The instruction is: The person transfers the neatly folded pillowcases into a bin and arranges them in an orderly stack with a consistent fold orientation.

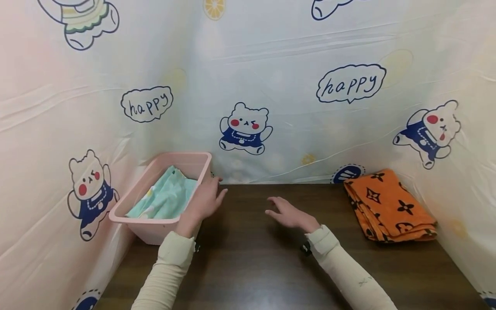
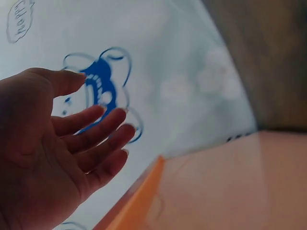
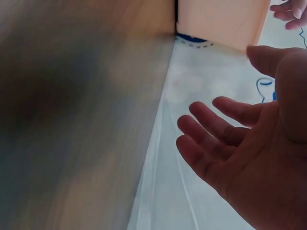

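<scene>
My left hand [image 1: 204,199] hovers beside the right rim of a pink plastic basin [image 1: 155,221], overlapping that rim in the head view. Its fingers are spread and loosely bent with nothing between them, as the left wrist view also shows. Inside the basin lies a crumpled light-blue cloth [image 1: 170,193] with small yellow and dark marks. My right hand [image 1: 288,214] is held over the middle of the dark table, fingers relaxed and holding nothing. Farther right, a folded orange towel [image 1: 391,206] with black flower patterns rests on the table.
The dark wooden table [image 1: 248,267] reaches back to a pale curtain [image 1: 286,142] printed with bears and "happy" bubbles. This curtain also hangs along the left and right sides. The basin stands in the back left corner, the orange towel near the right edge.
</scene>
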{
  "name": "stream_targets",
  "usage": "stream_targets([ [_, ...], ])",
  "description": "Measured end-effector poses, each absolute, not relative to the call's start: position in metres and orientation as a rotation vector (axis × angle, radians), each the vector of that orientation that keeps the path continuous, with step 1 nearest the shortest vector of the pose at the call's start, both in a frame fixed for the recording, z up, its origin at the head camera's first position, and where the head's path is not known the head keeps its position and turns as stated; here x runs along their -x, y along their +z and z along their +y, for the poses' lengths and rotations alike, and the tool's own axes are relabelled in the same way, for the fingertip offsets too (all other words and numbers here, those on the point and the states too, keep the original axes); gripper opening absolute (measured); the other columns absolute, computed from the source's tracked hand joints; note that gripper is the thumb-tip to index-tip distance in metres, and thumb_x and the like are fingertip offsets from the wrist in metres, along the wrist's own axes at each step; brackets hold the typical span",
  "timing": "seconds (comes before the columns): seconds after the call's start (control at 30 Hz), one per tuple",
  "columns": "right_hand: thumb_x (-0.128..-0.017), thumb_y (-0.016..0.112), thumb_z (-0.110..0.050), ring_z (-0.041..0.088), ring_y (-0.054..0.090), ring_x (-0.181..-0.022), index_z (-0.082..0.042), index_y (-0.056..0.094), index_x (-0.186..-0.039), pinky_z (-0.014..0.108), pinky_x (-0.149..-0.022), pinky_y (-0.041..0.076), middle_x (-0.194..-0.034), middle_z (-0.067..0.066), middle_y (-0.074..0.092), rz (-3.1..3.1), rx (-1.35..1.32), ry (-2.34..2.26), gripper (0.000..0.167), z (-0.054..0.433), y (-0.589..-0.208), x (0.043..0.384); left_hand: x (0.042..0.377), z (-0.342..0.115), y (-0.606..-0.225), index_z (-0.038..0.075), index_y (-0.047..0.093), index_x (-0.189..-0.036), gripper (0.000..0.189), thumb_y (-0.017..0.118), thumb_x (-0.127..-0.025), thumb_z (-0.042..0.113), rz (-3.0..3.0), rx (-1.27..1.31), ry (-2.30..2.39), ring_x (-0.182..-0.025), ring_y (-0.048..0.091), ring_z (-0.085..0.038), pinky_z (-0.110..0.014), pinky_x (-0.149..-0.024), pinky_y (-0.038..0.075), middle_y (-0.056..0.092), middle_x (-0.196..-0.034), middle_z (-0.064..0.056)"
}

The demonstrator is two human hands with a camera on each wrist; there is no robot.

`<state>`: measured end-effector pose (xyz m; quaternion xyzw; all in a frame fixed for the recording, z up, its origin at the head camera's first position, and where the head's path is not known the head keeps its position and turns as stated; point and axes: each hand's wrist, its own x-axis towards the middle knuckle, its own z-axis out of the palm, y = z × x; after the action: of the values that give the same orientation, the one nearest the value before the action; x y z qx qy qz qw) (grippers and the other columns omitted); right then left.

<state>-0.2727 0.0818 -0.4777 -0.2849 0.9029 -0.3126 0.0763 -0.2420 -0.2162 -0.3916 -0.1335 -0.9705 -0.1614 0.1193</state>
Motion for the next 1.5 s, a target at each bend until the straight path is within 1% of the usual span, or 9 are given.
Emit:
stream_targets([
  [0.17, -0.106, 0.047, -0.050, 0.037, 0.034, -0.148, -0.002, 0.030, -0.157, 0.056, -0.118, 0.030, -0.161, 0.021, 0.034, 2.736, 0.779, -0.896, 0.072, 0.106, -0.480, 0.268, 0.246, -0.208, -0.416, -0.006, 0.040, -0.150, 0.063, 0.059, -0.103, 0.034, -2.881, 0.359, -0.401, -0.138, 0.048, -0.041, -0.055, -0.113, 0.038, 0.047, -0.151, -0.027],
  [0.27, -0.106, 0.045, -0.052, 0.040, 0.027, -0.151, -0.003, 0.026, -0.159, 0.059, -0.119, 0.024, -0.164, 0.022, 0.028, 2.753, 0.750, -0.857, 0.075, 0.123, -0.479, 0.265, 0.250, -0.204, -0.431, -0.008, 0.036, -0.152, 0.066, 0.055, -0.105, 0.035, -2.917, 0.385, -0.375, -0.144, 0.039, -0.043, -0.056, -0.116, 0.032, 0.040, -0.155, -0.029],
  [0.43, -0.106, 0.043, -0.052, 0.044, 0.027, -0.150, 0.000, 0.026, -0.158, 0.061, -0.118, 0.023, -0.163, 0.025, 0.029, 2.786, 0.707, -0.825, 0.075, 0.153, -0.483, 0.264, 0.256, -0.192, -0.452, -0.007, 0.036, -0.152, 0.066, 0.052, -0.107, 0.038, -3.004, 0.410, -0.341, -0.148, 0.033, -0.044, -0.055, -0.119, 0.028, 0.037, -0.157, -0.030],
  [0.67, -0.107, 0.043, -0.049, 0.048, 0.030, -0.147, 0.006, 0.029, -0.155, 0.064, -0.117, 0.024, -0.160, 0.030, 0.031, 2.800, 0.631, -0.844, 0.074, 0.193, -0.487, 0.260, 0.253, -0.178, -0.467, -0.008, 0.042, -0.149, 0.062, 0.056, -0.105, 0.033, -3.067, 0.434, -0.336, -0.146, 0.037, -0.042, -0.053, -0.118, 0.030, 0.041, -0.154, -0.029],
  [0.8, -0.108, 0.042, -0.046, 0.052, 0.032, -0.144, 0.009, 0.031, -0.153, 0.066, -0.115, 0.026, -0.156, 0.033, 0.034, 2.837, 0.590, -0.860, 0.071, 0.218, -0.488, 0.255, 0.251, -0.170, -0.472, -0.008, 0.046, -0.146, 0.059, 0.058, -0.105, 0.031, -3.060, 0.479, -0.344, -0.143, 0.041, -0.042, -0.053, -0.116, 0.033, 0.046, -0.151, -0.028],
  [1.03, -0.109, 0.041, -0.047, 0.055, 0.033, -0.141, 0.013, 0.031, -0.151, 0.068, -0.111, 0.029, -0.153, 0.038, 0.034, 2.923, 0.504, -0.862, 0.074, 0.266, -0.486, 0.246, 0.248, -0.150, -0.481, -0.006, 0.051, -0.143, 0.053, 0.058, -0.104, 0.030, -3.039, 0.558, -0.369, -0.138, 0.048, -0.040, -0.053, -0.113, 0.039, 0.054, -0.145, -0.025],
  [1.23, -0.109, 0.043, -0.041, 0.058, 0.039, -0.134, 0.016, 0.031, -0.149, 0.069, -0.105, 0.035, -0.150, 0.041, 0.035, 2.986, 0.449, -0.865, 0.070, 0.306, -0.475, 0.245, 0.246, -0.123, -0.482, -0.003, 0.053, -0.142, 0.050, 0.057, -0.105, 0.030, -3.028, 0.665, -0.382, -0.135, 0.051, -0.038, -0.052, -0.110, 0.041, 0.057, -0.143, -0.022],
  [1.37, -0.110, 0.043, -0.036, 0.058, 0.045, -0.125, 0.017, 0.035, -0.146, 0.069, -0.098, 0.039, -0.142, 0.042, 0.042, 3.054, 0.425, -0.858, 0.065, 0.328, -0.475, 0.244, 0.245, -0.107, -0.481, -0.002, 0.055, -0.141, 0.049, 0.057, -0.105, 0.031, -3.022, 0.732, -0.368, -0.132, 0.054, -0.036, -0.051, -0.109, 0.043, 0.059, -0.140, -0.020],
  [1.5, -0.110, 0.044, -0.032, 0.059, 0.045, -0.121, 0.019, 0.040, -0.142, 0.070, -0.095, 0.038, -0.137, 0.043, 0.045, 3.120, 0.375, -0.865, 0.060, 0.346, -0.473, 0.242, 0.243, -0.092, -0.482, -0.001, 0.056, -0.140, 0.047, 0.057, -0.105, 0.031, -3.008, 0.781, -0.343, -0.129, 0.057, -0.034, -0.049, -0.107, 0.045, 0.061, -0.138, -0.019],
])
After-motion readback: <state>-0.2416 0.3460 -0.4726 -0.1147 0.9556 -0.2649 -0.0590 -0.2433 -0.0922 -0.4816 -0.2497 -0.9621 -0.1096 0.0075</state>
